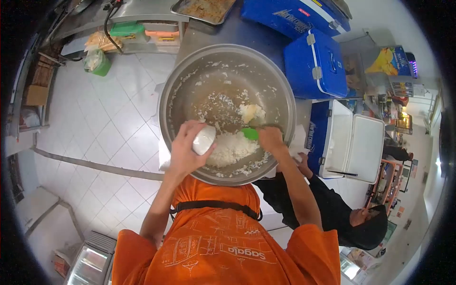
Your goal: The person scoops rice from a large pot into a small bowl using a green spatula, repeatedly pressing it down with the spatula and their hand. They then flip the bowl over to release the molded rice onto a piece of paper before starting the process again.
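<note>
A wide metal pot (183, 71) holds a heap of white rice (232, 151) on its near side, with grains scattered over the bottom and wall. My left hand (186, 147) is wrapped round a small white bowl (204, 139), tilted over the left edge of the heap. The bowl's inside is hidden from me. In my right hand (270, 139) is a green rice paddle (250, 133), its blade resting at the top of the heap. A smaller clump of rice (251, 113), partly yellowish, lies farther up in the pot.
Blue cooler boxes (316, 64) stand at the back right; an open cooler (351, 142) with a white lid is at the right. A person in black (323, 204) is close on my right. A metal tray (204, 10) lies behind the pot. White floor tiles (114, 123) stretch left.
</note>
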`<state>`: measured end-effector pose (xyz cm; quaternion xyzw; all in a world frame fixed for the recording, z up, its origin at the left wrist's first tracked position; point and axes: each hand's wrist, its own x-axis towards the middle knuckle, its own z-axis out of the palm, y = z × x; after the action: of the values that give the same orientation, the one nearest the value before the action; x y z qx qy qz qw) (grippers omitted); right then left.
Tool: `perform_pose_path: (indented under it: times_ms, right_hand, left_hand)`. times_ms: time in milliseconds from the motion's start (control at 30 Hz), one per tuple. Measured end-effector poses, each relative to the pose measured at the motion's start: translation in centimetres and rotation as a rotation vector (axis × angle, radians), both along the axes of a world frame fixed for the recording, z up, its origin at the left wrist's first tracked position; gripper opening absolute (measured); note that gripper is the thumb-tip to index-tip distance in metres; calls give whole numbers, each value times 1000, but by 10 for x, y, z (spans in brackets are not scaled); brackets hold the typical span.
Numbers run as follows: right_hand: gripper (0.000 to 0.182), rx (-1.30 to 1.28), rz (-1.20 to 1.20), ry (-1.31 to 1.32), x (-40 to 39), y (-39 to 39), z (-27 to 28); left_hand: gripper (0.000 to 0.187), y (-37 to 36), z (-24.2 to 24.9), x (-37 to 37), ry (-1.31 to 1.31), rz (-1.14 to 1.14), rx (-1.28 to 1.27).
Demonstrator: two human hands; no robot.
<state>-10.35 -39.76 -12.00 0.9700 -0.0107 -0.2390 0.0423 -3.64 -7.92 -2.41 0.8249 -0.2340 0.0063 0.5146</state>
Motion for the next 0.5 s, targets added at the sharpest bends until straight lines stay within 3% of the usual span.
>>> perform_pose_path:
  times_ms: [67,200,300,367,500]
  right_hand:
    - [25,171,74,-82,-5,6,8]
    - [25,208,162,12,2,2,23]
    - [23,222,183,-29,8,-18,21]
    - [19,59,76,63,8,-15,30]
    - [19,149,91,238,-27,16,-15]
  left_hand:
    - [51,-3,-4,-4,57,-67,226]
    - [50,-1,-11,-1,-6,-80,413]
    - [49,1,-14,-1,3,-125,497]
    - [49,-1,-17,-5,2,-139,497]
    - [50,-2,-18,-5,-12,-173,515]
